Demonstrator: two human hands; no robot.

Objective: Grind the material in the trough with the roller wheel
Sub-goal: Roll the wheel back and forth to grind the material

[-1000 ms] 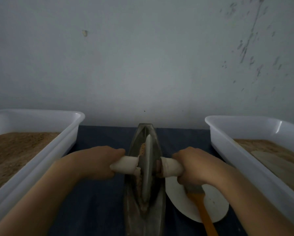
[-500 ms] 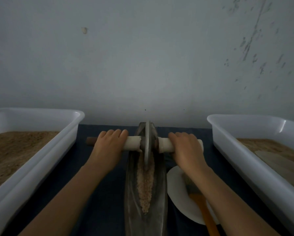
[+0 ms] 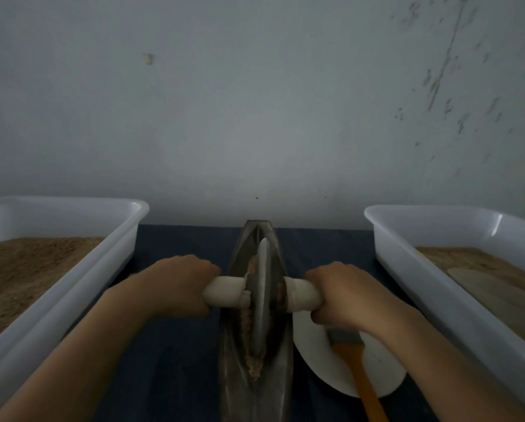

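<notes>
Your left hand (image 3: 176, 284) is wrapped tight around the pale axle handle (image 3: 223, 292) on its side of the roller wheel (image 3: 262, 295), the grip closed on it with the knuckles up; your right hand (image 3: 346, 295) is clamped the same way on the opposite end of the handle, fingers curled under; the wheel stands upright on its edge in the groove of the dark metal trough (image 3: 256, 388), roughly at the middle of its length, with its rim down among the material (image 3: 253, 365); that pinkish-brown, crumbly material lies along the bottom of the groove, showing beside the wheel on its left face and in a small heap just nearer you than the rim; the trough runs lengthwise away from you on the dark blue tabletop (image 3: 170, 367), its far tip near the wall; just right of the trough, partly under your right wrist, lies a white plate (image 3: 322, 360) with an orange-handled brush (image 3: 360, 373) resting across it; a white tub (image 3: 81, 287) of brown powder flanks your left arm, and a second white tub (image 3: 431, 275), also holding brown powder, flanks your right.
</notes>
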